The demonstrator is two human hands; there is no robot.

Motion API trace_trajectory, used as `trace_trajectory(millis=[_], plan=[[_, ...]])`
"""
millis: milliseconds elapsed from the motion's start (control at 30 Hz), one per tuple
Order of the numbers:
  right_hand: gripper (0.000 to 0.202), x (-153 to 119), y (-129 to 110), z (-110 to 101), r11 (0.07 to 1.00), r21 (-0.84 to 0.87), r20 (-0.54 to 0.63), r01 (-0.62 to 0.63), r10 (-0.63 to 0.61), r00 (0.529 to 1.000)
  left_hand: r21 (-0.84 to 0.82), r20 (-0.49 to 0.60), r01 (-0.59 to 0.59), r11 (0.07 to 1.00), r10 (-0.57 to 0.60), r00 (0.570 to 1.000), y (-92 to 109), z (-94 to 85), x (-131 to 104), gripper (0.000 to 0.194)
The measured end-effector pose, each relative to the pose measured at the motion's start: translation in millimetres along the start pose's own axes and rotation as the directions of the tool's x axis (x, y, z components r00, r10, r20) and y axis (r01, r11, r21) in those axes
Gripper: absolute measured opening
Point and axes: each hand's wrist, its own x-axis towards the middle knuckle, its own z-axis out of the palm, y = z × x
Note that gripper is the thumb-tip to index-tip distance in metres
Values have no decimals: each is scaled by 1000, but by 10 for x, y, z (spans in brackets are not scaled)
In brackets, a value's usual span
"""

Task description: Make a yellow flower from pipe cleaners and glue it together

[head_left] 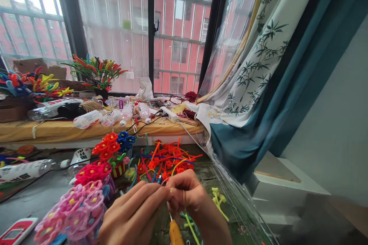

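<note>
My left hand (pixel 135 212) and my right hand (pixel 189 195) meet over the table with their fingertips pinched together. A tiny pale yellowish bit shows between them; what it belongs to is hidden by the fingers. Just below lies a tool with a yellow handle (pixel 175 233) and a thin metal shaft. Behind the hands spreads a pile of red and orange pipe cleaners (pixel 166 159), some shaped into small flowers. Close to my left hand stand pink pipe-cleaner flowers (pixel 76 206). Yellow-green pipe-cleaner pieces (pixel 219 201) rest to the right of my right hand.
Plastic bottles (pixel 87 118) and a white power strip (pixel 169 114) lie on the window ledge. Thin metal wires (pixel 234 195) run along the table's right side, near the blue curtain (pixel 238 153). A red and white device (pixel 18 229) sits at lower left.
</note>
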Motion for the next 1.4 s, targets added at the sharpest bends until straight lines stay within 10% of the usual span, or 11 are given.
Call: trace_trajectory(millis=[300, 567, 800, 900, 1100, 1233, 1400], plan=[[32, 84, -22, 198, 901, -402, -174, 166, -253, 952, 67, -101, 223, 972, -216, 971, 28, 63, -57, 10], [21, 55, -38, 283, 481, -831, -61, 280, -579, 813, -28, -129, 439, 898, -439, 889, 77, 94, -11, 16], [26, 63, -37, 236, -97, -937, 296, 335, -733, 613, -257, -29, 619, 742, -647, 762, 70, 71, 26, 22], [24, 60, -45, 225, 17, -944, 221, 331, -713, 666, -280, 1, 608, 743, -633, 774, 0, 85, -14, 20], [23, 21, -63, 227, 573, -799, -122, 182, -451, 884, -101, -33, 300, 949, -304, 952, -111, 114, -72, 15], [25, 25, -69, 217, 678, -724, -187, 129, -372, 909, -89, -5, 230, 969, -232, 973, -85, 81, -29, 14], [20, 53, -71, 217, 688, -703, -124, 182, -371, 920, -189, 70, 409, 893, -403, 912, 24, 32, 31, 19]])
